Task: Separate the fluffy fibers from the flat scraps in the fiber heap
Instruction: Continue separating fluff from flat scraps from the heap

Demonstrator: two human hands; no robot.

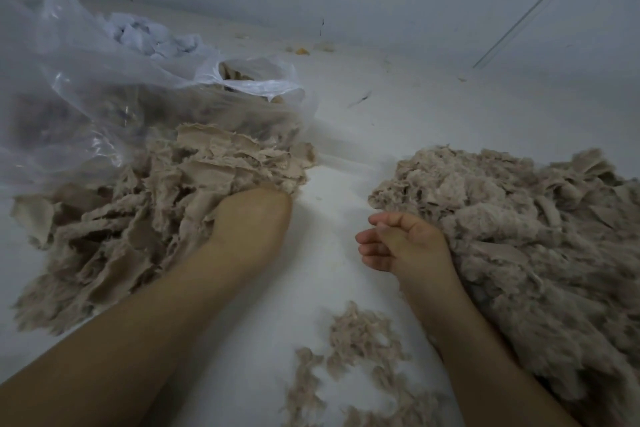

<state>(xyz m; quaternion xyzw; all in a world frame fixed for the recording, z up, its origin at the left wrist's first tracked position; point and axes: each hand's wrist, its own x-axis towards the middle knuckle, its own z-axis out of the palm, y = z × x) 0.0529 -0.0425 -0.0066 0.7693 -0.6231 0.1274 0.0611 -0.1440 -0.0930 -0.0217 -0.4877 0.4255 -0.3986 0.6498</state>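
Left hand [254, 215] is buried to the wrist in the pile of flat scraps [145, 218]; grip cannot be told. Right hand [398, 243], loosely curled, empty, rests against the fluffy heap [519, 236]. Plastic bag [104, 80] behind the scraps.

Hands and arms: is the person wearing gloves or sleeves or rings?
No. The left hand and right hand are bare, without gloves. Both forearms show no sleeves, watch or bracelet. No ring shows on the right fingers; the left fingers are hidden.
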